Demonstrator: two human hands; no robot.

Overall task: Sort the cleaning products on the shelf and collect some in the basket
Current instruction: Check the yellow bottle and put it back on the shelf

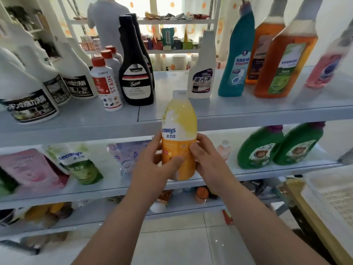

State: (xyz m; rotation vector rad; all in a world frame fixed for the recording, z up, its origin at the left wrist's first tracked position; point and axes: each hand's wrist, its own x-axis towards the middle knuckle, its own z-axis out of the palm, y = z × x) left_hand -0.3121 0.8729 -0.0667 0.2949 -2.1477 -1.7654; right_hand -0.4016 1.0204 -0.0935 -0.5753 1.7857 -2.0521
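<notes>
Pale shelves [238,109] crowded with cleaning bottles fill the view, with a white basket [324,188] at the right edge; both hands are clamped on the yellow bottle [179,127], upright just before the top shelf's front edge; the left hand [152,169] wraps its base, thumb across the label; the right hand [208,159] pinches its right side; the cap stands well above both grips. Best to support it low in one hand and swing right to the basket, clear of neighbouring bottles.
</notes>
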